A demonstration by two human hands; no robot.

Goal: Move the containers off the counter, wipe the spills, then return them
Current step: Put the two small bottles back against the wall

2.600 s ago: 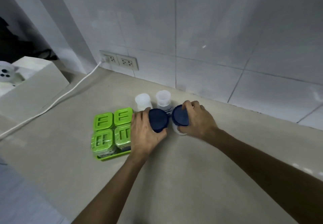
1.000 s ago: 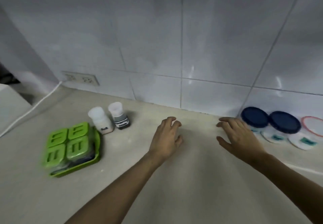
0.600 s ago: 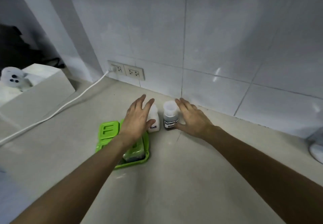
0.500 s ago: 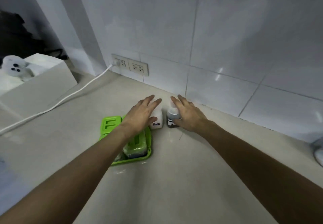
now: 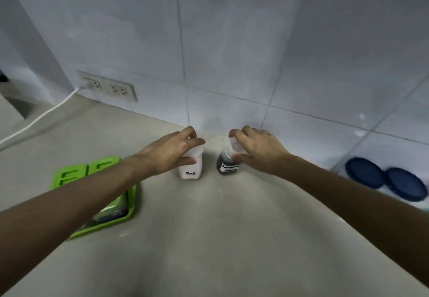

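Your left forearm crosses the green tray (image 5: 130, 213) on the counter (image 5: 220, 238), so only part of it shows: two green lids (image 5: 86, 171) at the back and a blurred corner of one container at the front. You cannot count what else sits under the arm. Behind it, a white cable (image 5: 39, 117) runs off the left edge and ends at a double wall socket (image 5: 108, 86).

Your left hand (image 5: 167, 152) is closed around the white cap of the salt jar (image 5: 190, 169), fingers over the top and thumb on the front, hiding most of the cap. The jar stands upright near the tiled wall (image 5: 232, 53), its "Salt" label readable.

Just beside it, apart, is the dark jar (image 5: 226, 163), tilted. Your right hand (image 5: 257, 150) grips its pale cap, and the label is too blurred to read. That makes two small jars, one per hand.

Far right, two blue lids (image 5: 383, 180) lie touching on containers you can barely see; motion blur smears them, and the right one nears the frame edge.
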